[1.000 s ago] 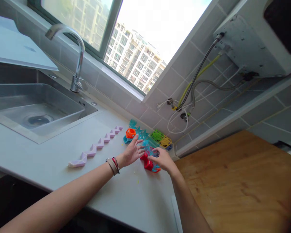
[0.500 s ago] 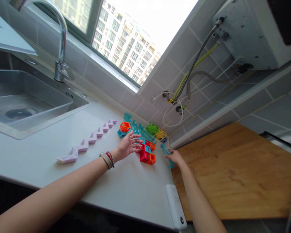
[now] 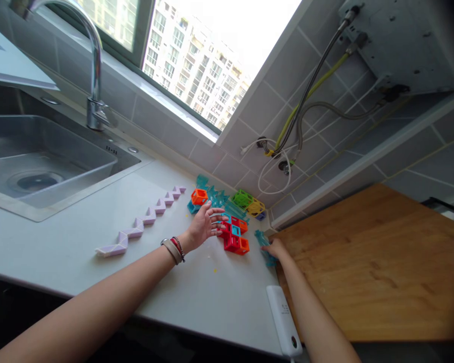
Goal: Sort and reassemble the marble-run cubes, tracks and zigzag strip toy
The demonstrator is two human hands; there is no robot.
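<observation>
My left hand (image 3: 204, 227) is open, its spread fingertips over the left side of a cluster of red, orange and blue cube blocks (image 3: 235, 242). At the counter's right side, my right hand (image 3: 276, 249) has its fingers closed on a translucent teal plastic piece (image 3: 261, 236); part of that piece is hidden by the fingers. Behind the left hand, an orange block (image 3: 199, 196) sits on a teal one. More translucent teal pieces (image 3: 216, 195) lie along the wall. Green blocks (image 3: 242, 198) and yellow blocks (image 3: 256, 207) stand beside them.
A lilac zigzag snake puzzle (image 3: 139, 228) lies on the white counter (image 3: 166, 292). The sink (image 3: 53, 146) and faucet (image 3: 96, 111) are at left. A wooden board (image 3: 371, 272) borders the right side, with a white oblong device (image 3: 283, 320) near its edge.
My right fingers have drawn in closer on the teal piece, which has turned slightly. My left hand stays spread by the cubes. The whole view has shifted a little.
</observation>
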